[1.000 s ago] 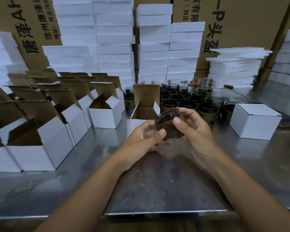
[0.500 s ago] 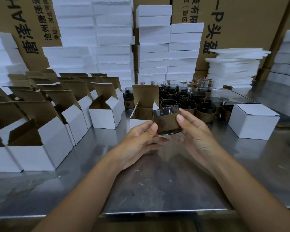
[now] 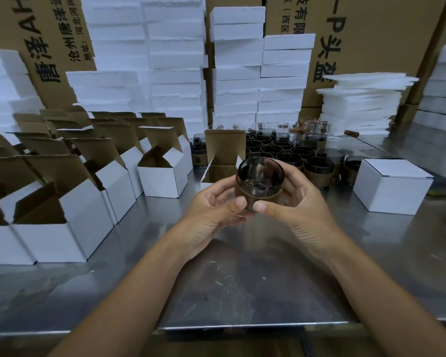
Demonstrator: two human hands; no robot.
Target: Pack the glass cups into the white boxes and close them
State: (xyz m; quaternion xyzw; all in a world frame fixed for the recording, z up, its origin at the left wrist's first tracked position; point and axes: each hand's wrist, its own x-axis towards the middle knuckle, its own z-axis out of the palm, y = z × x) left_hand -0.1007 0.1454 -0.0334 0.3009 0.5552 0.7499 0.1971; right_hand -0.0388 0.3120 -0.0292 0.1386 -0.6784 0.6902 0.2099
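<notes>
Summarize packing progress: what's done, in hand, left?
Done: one closed white box stands at the right. In hand: the left hand and right hand together hold a glass cup just in front of an open box, not yet inside. Left: a cluster of cups on the table behind, and rows of open boxes on the left. Looks early in the job.

1. Cup [image 3: 260, 184]: smoky glass, brown sleeve; held above the table's [image 3: 129, 256] middle, mouth tilted toward viewer.
2. Cups [image 3: 289, 150]: upright, clustered near back edge.
3. Open boxes [image 3: 162, 176]: rows, left side.
4. Closed box [image 3: 393, 185]: right side.
</notes>
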